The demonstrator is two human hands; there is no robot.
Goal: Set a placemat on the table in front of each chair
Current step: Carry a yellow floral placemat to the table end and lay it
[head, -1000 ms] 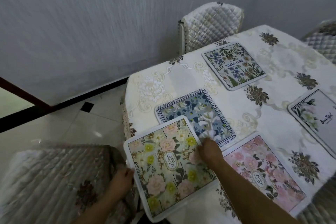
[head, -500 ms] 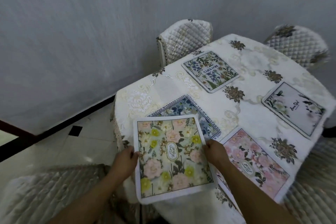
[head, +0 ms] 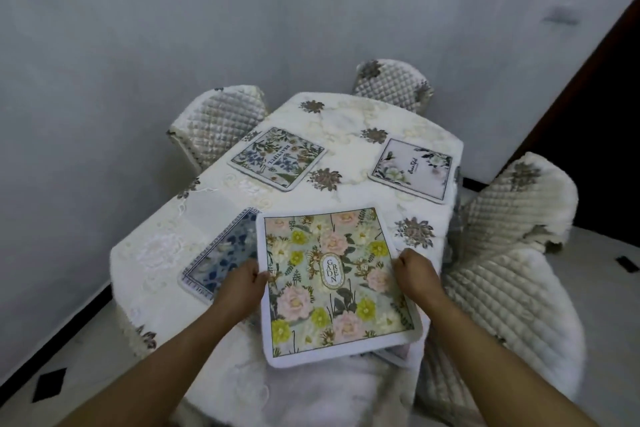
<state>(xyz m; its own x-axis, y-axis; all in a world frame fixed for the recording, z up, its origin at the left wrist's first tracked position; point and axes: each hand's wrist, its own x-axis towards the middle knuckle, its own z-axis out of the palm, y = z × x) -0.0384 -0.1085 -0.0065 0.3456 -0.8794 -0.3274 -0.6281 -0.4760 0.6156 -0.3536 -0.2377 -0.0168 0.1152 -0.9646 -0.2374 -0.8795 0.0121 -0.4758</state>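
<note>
I hold a pink-and-yellow floral placemat (head: 332,281) above the near end of the table (head: 349,121). My left hand (head: 242,284) grips its left edge, my right hand (head: 414,270) its right edge. It partly covers a blue floral placemat (head: 221,260) at the left, and a sliver of a pink placemat (head: 398,355) shows under its near right corner. A green-and-blue placemat (head: 277,158) lies before the far left chair (head: 216,121). A pale placemat with white flowers (head: 412,168) lies at the far right.
Quilted cream chairs stand around the table: one at the far end (head: 393,85) and one at the right (head: 509,236). A white wall runs behind and to the left. A pale tiled floor (head: 52,381) with dark insets lies at the lower left.
I have moved round toward the table's near end, and both hands have carried the pink-and-yellow placemat rightward, so it now hides most of the pink placemat.
</note>
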